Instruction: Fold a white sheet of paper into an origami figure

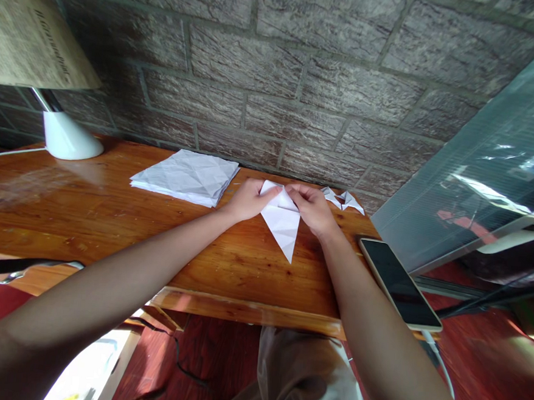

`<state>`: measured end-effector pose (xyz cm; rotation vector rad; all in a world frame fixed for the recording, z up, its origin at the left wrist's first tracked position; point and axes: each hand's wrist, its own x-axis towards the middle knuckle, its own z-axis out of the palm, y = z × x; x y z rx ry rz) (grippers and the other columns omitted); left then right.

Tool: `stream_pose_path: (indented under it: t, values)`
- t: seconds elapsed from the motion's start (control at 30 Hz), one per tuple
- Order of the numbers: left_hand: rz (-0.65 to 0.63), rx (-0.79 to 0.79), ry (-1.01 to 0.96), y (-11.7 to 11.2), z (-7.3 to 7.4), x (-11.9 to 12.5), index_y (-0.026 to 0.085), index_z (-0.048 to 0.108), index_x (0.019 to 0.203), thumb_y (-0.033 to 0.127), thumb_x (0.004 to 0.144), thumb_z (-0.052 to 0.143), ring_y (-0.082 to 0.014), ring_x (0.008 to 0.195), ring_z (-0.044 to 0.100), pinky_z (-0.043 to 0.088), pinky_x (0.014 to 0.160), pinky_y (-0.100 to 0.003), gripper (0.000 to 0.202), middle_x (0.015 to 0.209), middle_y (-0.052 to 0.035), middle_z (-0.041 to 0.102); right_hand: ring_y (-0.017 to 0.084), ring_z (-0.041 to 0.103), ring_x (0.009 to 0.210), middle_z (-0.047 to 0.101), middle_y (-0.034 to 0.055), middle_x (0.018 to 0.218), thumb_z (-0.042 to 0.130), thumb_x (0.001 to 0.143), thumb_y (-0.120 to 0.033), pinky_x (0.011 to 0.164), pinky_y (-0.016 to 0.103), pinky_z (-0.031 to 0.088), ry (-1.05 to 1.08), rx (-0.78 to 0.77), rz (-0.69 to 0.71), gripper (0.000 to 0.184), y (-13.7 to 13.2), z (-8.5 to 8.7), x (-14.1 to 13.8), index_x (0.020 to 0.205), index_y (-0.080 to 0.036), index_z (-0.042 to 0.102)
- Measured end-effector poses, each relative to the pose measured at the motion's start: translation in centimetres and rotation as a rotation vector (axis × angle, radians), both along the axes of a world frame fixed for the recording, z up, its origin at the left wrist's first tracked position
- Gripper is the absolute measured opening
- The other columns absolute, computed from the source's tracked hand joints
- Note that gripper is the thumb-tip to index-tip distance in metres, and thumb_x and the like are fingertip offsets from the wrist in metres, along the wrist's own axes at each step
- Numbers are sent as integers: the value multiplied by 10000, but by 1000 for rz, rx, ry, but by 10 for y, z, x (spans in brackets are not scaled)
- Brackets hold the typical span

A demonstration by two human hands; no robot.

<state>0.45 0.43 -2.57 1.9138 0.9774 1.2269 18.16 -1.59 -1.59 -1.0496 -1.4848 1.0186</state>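
Note:
A folded sheet of white paper (282,221) is between my hands, its narrow point toward me and low over the wooden table. My left hand (250,199) pinches its upper left edge, thumb on top. On the opposite side, my right hand (311,205) grips the upper right edge with the thumb pressed near a fold. The fingers beneath the paper are hidden. Just beyond my right hand sit small folded paper pieces (344,199), partly covered by that hand. To the left lies a stack of creased white paper (186,176).
The wooden table (110,213) meets a grey brick wall (276,72). At the left stands a lamp with a white base (70,136) and a printed shade (32,31). A phone (398,282) with a cable lies at the right edge, near a translucent panel (471,153).

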Motion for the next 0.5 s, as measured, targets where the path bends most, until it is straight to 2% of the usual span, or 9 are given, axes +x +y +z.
stream_pose_path:
  t: [0.23, 0.4, 0.5]
  values:
    - [15, 4, 6, 1, -2, 0, 174, 531, 549, 486, 828, 560, -121, 529, 448, 291, 477, -235, 419, 529, 10, 505, 137, 526, 649, 681, 11, 755, 775, 697, -591, 615, 277, 419, -2, -8, 7, 429, -2, 1, -1, 804, -179, 719]
    - [-12, -8, -16, 3, -3, -1, 170, 607, 614, 374, 793, 624, -165, 622, 549, 380, 532, -239, 271, 586, -1, 601, 161, 566, 696, 699, 27, 791, 729, 737, -617, 636, 283, 443, -65, 69, -26, 439, -1, -1, -3, 833, -188, 721]
    - [-31, -19, -16, 3, -3, 0, 174, 638, 658, 376, 796, 630, -187, 657, 573, 399, 544, -248, 245, 589, -4, 614, 168, 576, 710, 705, 32, 796, 729, 741, -612, 650, 288, 449, -81, 87, -41, 429, 0, -1, -3, 821, -190, 721]
